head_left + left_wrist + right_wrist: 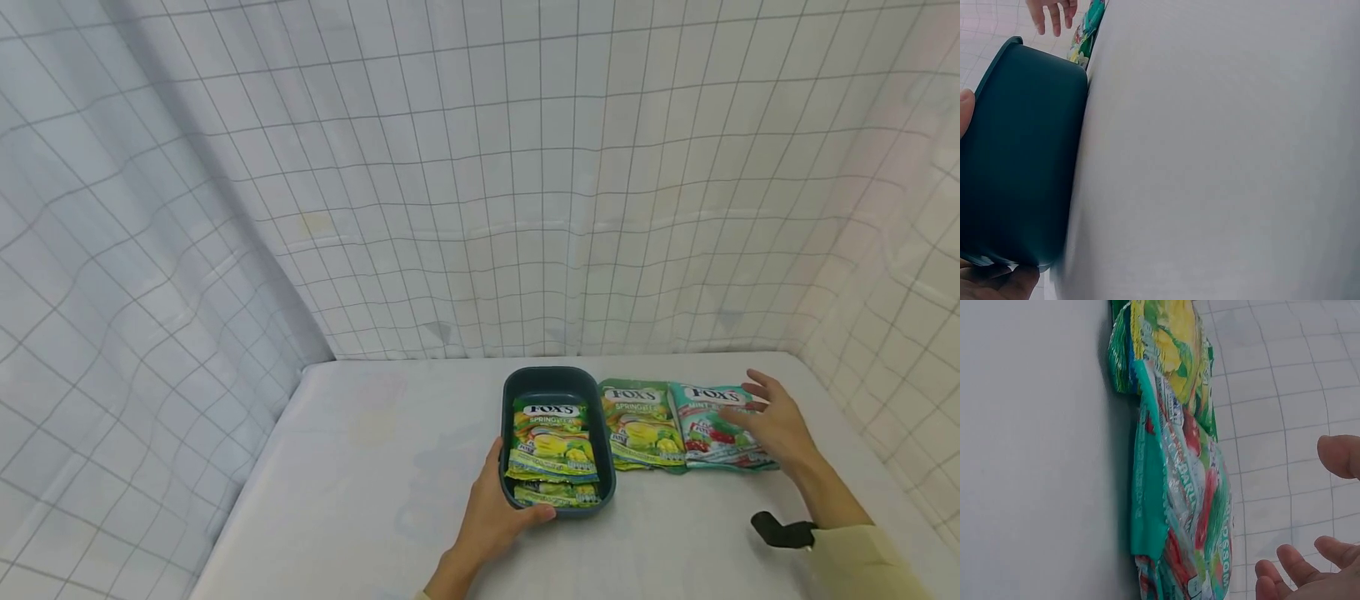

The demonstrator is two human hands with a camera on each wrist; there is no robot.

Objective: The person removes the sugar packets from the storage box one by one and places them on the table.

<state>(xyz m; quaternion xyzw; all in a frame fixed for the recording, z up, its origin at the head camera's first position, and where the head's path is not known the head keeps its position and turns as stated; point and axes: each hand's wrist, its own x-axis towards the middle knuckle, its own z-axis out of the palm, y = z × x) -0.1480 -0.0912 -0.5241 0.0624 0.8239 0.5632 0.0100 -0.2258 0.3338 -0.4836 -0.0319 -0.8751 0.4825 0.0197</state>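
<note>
A dark teal plastic tub [608, 477] stands on the table, holding a green and yellow Fox's candy bag [551, 446] with another similar bag [557, 495] partly hidden beneath it. My left hand [486, 515] grips the tub's near left corner, thumb on the near rim and fingers along the left side. To the tub's right lies a green Fox's candy bag [640, 427], and beside that a mint-green Fox's bag [708, 421] with red fruit on it. Over the mint bag's right side hovers my right hand [782, 427], fingers spread, apart from the bag in the right wrist view.
White table [352, 467] stretches left of the tub and along the front. White grid-patterned curtains [525, 208] close off the back and both sides. A black strap [783, 531] sticks out from the right wrist.
</note>
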